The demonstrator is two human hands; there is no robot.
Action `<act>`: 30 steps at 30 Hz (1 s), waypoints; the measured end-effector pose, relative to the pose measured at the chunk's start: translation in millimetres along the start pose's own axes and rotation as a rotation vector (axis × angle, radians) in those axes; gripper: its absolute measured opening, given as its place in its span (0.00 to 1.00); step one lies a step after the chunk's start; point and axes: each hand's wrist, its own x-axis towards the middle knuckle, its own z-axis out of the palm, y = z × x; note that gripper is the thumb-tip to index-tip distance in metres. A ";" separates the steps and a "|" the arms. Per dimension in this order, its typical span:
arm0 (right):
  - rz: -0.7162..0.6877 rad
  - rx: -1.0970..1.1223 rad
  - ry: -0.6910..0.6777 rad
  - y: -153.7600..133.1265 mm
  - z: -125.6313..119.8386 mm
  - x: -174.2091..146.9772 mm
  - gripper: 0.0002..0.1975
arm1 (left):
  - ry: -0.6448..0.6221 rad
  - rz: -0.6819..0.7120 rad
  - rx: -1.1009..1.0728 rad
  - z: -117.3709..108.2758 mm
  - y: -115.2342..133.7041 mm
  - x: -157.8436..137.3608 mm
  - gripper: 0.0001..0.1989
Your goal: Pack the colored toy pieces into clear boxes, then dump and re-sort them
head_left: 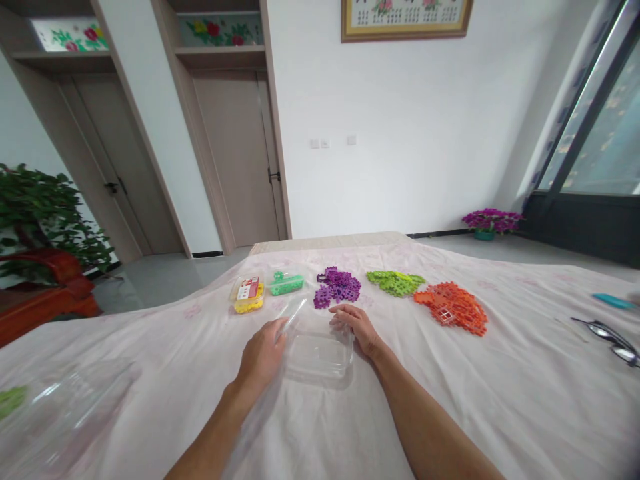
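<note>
A clear plastic box (320, 357) sits on the bedsheet in front of me, with nothing visible inside. My left hand (263, 353) grips its left side, where a clear lid (293, 313) stands tilted. Around the right rim curl the fingers of my right hand (359, 327). Just beyond the box lies a pile of purple plastic snowflake-like pieces (337, 287). To its right are heaps of lime green pieces (395, 282) and orange pieces (453, 308). Two filled clear boxes stand back left, one with yellow pieces (249, 305), the other with green pieces (287, 284).
At the lower left lies a crumpled clear plastic bag (75, 413) with something green in it. Eyeglasses (607, 339) and a blue object (613, 301) rest at the right. The pale sheet (200, 387) is wrinkled. A red wooden armrest (47, 287) stands beyond its left edge.
</note>
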 end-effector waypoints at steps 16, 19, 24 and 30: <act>0.157 -0.589 -0.372 -62.3 15.6 -11.3 0.13 | 0.616 -0.485 -0.443 9.8 -93.6 11.9 0.25; -0.067 -0.765 -0.136 -78.9 16.1 -12.9 0.15 | 0.639 -0.511 -0.499 6.1 -93.8 12.7 0.29; -0.356 -1.144 -0.085 -94.0 16.9 -28.8 0.24 | 0.708 -0.541 -0.393 -0.3 -99.9 15.5 0.27; -0.295 -1.075 -0.308 -79.9 4.2 -27.0 0.39 | 0.757 -0.649 -0.314 2.8 -114.4 18.6 0.25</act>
